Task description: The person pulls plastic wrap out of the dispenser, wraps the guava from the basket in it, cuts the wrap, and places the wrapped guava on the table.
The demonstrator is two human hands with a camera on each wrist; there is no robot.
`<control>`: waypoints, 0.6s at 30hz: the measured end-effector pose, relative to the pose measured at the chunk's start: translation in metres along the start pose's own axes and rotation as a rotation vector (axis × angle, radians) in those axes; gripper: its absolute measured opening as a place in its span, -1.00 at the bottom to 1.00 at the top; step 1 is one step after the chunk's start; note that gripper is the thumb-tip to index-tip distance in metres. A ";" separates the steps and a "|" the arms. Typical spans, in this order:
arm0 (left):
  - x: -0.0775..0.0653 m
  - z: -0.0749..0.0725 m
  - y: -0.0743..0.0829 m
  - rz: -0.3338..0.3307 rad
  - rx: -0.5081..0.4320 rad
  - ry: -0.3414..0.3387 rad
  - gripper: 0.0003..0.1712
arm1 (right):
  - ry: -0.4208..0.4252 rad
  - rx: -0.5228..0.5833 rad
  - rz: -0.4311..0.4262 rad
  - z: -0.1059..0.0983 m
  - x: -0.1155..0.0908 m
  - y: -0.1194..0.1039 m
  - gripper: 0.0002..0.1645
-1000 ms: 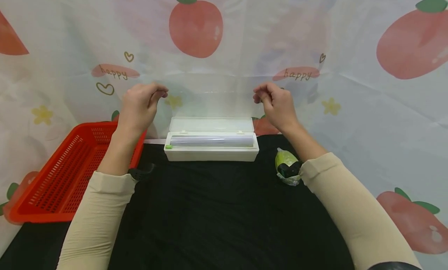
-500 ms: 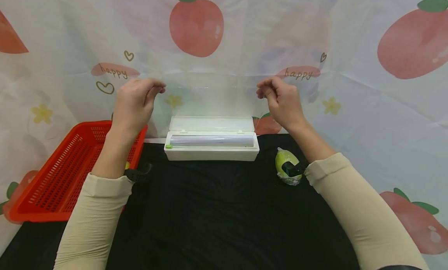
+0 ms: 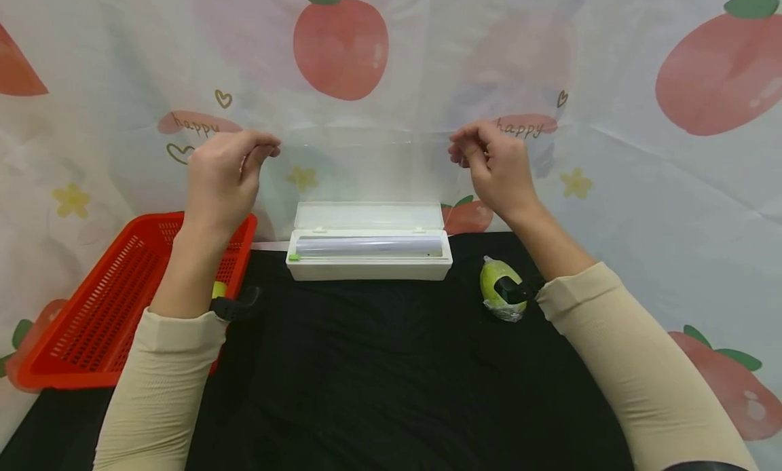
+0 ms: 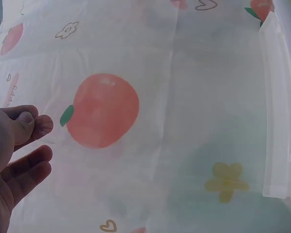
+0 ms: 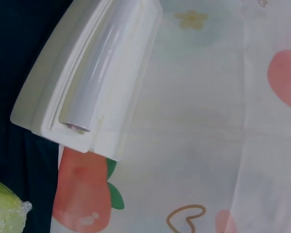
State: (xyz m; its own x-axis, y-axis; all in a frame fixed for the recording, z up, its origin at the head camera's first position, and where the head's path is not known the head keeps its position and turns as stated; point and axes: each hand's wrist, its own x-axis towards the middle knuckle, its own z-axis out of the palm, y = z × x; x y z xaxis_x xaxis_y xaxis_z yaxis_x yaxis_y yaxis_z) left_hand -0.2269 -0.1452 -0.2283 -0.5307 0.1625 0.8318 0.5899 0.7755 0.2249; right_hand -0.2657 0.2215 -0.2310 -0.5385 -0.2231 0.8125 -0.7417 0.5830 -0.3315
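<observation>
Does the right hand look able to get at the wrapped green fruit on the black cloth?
Probably yes: the wrapped fruit lies below the right hand, and nothing seems to block the way. However, that hand appears to pinch clear film, which it would likely need to release first.

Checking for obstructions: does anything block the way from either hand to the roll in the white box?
Nothing solid visibly does: the lid stands open behind the roll. Only faint clear film spans between the left hand and right hand.
</observation>
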 end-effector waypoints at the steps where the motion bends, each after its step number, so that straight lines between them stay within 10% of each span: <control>1: 0.000 -0.001 0.000 0.004 0.002 0.005 -0.73 | 0.003 0.005 -0.002 0.000 0.000 -0.001 -0.79; 18: 0.006 -0.011 0.009 0.008 -0.011 0.088 -0.72 | 0.036 0.021 -0.099 -0.012 0.011 -0.010 -0.81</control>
State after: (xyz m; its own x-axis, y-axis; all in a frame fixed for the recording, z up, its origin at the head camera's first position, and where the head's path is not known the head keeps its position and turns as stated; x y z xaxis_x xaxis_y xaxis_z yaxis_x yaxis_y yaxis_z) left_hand -0.2178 -0.1445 -0.2160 -0.4705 0.1140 0.8750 0.6007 0.7678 0.2230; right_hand -0.2592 0.2222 -0.2133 -0.4474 -0.2506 0.8585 -0.7992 0.5428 -0.2581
